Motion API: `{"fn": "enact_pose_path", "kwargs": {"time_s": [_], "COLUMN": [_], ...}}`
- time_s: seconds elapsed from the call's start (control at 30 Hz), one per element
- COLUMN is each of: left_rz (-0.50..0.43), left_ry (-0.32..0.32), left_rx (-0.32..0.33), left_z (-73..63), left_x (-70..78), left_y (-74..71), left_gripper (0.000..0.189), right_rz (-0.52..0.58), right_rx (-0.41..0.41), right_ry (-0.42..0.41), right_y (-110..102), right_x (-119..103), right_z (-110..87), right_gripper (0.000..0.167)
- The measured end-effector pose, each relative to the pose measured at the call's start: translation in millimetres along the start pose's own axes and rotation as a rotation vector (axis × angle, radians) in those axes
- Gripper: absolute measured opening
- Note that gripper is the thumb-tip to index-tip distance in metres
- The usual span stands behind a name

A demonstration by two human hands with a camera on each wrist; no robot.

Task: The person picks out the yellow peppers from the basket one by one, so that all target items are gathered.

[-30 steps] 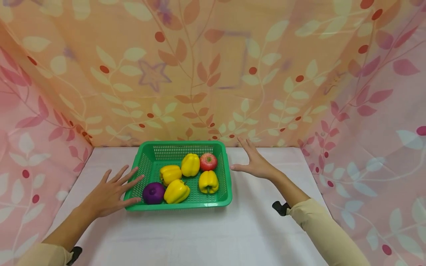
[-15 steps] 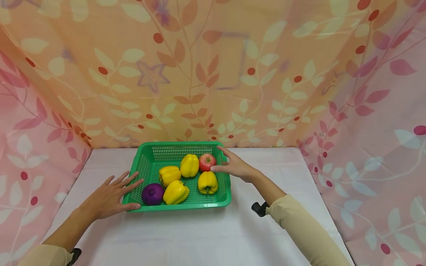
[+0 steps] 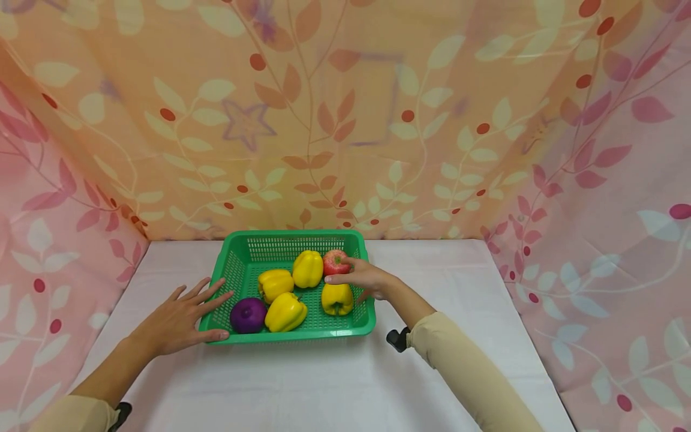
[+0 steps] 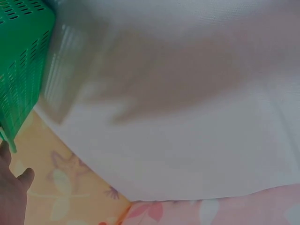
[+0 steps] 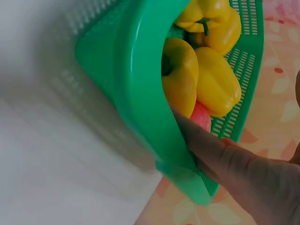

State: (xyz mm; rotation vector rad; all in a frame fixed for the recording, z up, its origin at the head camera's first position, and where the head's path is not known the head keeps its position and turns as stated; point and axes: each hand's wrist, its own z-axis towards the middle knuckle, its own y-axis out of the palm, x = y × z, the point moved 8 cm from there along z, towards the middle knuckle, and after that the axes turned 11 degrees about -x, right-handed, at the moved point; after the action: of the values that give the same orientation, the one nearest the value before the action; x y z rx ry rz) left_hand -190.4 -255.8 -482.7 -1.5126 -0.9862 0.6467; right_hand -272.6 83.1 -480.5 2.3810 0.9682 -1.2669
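A green plastic basket (image 3: 291, 336) holds several yellow bell peppers (image 3: 308, 269), a red apple (image 3: 335, 261) and a round purple vegetable (image 3: 248, 315). My right hand (image 3: 372, 279) reaches over the basket's right rim, its fingers at the apple and the right-hand bell pepper (image 3: 337, 300). In the right wrist view, fingers (image 5: 206, 140) dip inside the wall beside a pepper (image 5: 180, 79); their tips are hidden. My left hand (image 3: 178, 321) lies spread at the basket's left rim, thumb near the front corner and fingertips over the edge. It holds nothing.
The basket stands on a white-covered table (image 3: 302, 390), close to the flowered cloth (image 3: 324, 150) at the back. More patterned cloth hangs on both sides. Black wrist-camera mounts (image 3: 397, 339) sit at the sleeves.
My right hand has moved left from beyond the basket's right side, over the rim and down to the apple and pepper. The left hand has settled slightly at the left rim.
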Motion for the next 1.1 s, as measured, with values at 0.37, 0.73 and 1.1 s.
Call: {"fn": "enact_pose_path", "kwargs": {"time_s": [0.37, 0.73, 1.1], "left_rz": [-0.037, -0.055, -0.057], "left_ry": [-0.009, -0.017, -0.023], "left_rx": [-0.01, -0.022, -0.021], "left_z": [0.6, -0.5, -0.2], "left_x": [1.3, 0.9, 0.5], "left_y": [-1.1, -2.8, -1.9], "left_gripper": [0.081, 0.081, 0.081], "right_rz": [0.098, 0.132, 0.128], "right_rx": [0.043, 0.055, 0.071], "right_ry": [0.066, 0.12, 0.129], "right_y": [3.5, 7.7, 8.7], "right_x": [12.7, 19.5, 23.4], "right_z": [17.9, 29.5, 36.1], "right_gripper": [0.093, 0.086, 0.049]}}
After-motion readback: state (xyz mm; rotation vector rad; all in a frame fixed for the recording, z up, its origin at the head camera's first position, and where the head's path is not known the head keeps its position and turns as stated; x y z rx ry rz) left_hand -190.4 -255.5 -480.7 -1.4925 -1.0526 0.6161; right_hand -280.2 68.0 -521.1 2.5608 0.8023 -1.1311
